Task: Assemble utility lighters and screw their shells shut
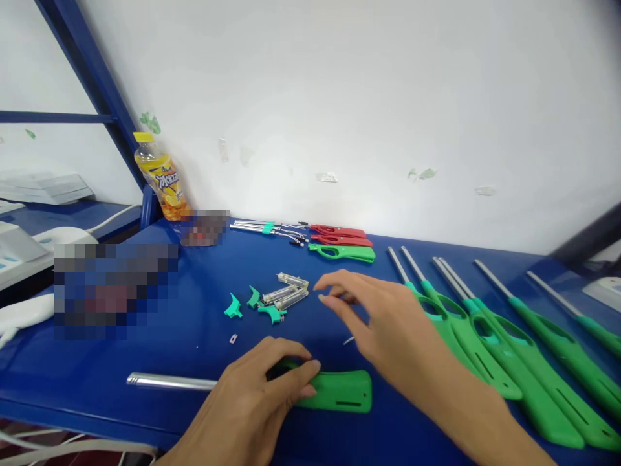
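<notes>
Clasping the green lighter at six o'clock, your left hand curls firmly around its handle, metal barrel pointing to nine. Over the blue bench hovers your right hand, thumb and forefinger nearly pinched; whether anything tiny sits between, I can't quite tell. Clear tubes lie just off those fingertips at nine, teal pieces beyond, other lighters at four.

The left hand curls into a grip near six o'clock, while the right hand hovers near five o'clock, thumb and forefinger slightly parted.
</notes>
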`<state>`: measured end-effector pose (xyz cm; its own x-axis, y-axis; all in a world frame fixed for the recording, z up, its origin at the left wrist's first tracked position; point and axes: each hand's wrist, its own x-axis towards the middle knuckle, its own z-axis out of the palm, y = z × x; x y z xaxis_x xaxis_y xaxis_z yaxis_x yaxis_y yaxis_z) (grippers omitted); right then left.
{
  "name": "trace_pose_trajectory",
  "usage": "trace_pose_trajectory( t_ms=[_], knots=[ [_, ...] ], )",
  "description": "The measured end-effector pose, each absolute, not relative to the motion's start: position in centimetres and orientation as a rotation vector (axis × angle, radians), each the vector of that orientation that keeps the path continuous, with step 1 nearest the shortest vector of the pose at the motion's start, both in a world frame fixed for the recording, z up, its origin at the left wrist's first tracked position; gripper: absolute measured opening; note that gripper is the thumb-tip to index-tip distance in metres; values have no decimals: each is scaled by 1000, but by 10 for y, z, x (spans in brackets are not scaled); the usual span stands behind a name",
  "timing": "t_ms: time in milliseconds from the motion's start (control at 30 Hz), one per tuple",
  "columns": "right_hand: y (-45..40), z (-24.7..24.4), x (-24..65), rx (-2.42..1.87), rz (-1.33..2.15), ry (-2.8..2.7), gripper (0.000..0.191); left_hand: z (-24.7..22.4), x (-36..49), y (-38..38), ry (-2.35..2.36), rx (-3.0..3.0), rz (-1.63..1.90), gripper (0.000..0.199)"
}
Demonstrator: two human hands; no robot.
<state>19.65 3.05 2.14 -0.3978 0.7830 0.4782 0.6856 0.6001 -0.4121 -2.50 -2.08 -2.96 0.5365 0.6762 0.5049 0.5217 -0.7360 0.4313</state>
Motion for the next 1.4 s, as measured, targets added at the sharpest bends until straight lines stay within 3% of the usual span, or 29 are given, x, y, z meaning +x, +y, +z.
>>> trace_pose_trajectory(
  t_ms=[333,633,1400],
  knots=[
    [-41,-7,230,-1354,214,-1926,19,-36,-23,-18,1098,2655,888,36],
    [-37,-35,220,-1276,245,-1967,16,-31,-20,-20,1153,2697,875,33],
    [-39,-43,228,-1247,29,-2239,24,-27,-16,-19,1175,2796,919,35]
  ],
)
